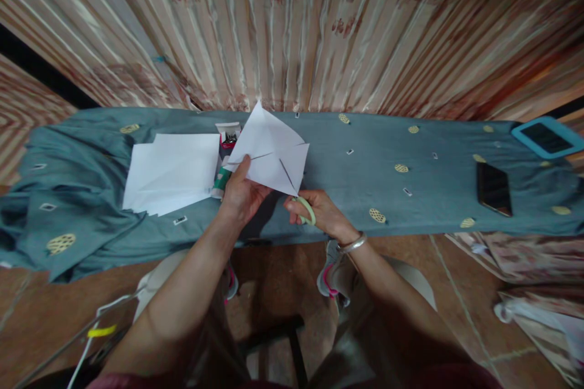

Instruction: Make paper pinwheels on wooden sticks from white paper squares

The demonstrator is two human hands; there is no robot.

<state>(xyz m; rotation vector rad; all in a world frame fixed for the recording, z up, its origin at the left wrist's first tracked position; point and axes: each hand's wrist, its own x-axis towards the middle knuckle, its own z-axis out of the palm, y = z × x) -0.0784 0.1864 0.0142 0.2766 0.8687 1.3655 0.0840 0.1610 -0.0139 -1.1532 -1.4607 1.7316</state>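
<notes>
My left hand (245,193) grips a white sheet of paper (269,146) at its lower left, thumb on top and fingers beneath. Slits run inward from several of the sheet's corners. In my right hand (314,209) is a pair of scissors (305,209) with light green handles, held at the paper's lower right corner. Their blades are mostly hidden by the paper, and I cannot tell how far apart they are. Left of my left hand lies a stack of white paper (176,170). A green and white tube (221,181) sits between the stack and that hand.
A small open box (228,134) with dark bits inside stands behind the tube. The narrow table has a blue-green patterned cloth (360,182). A dark phone (494,188) and a blue-framed tablet (547,137) lie at the right. A patterned curtain (292,30) hangs behind.
</notes>
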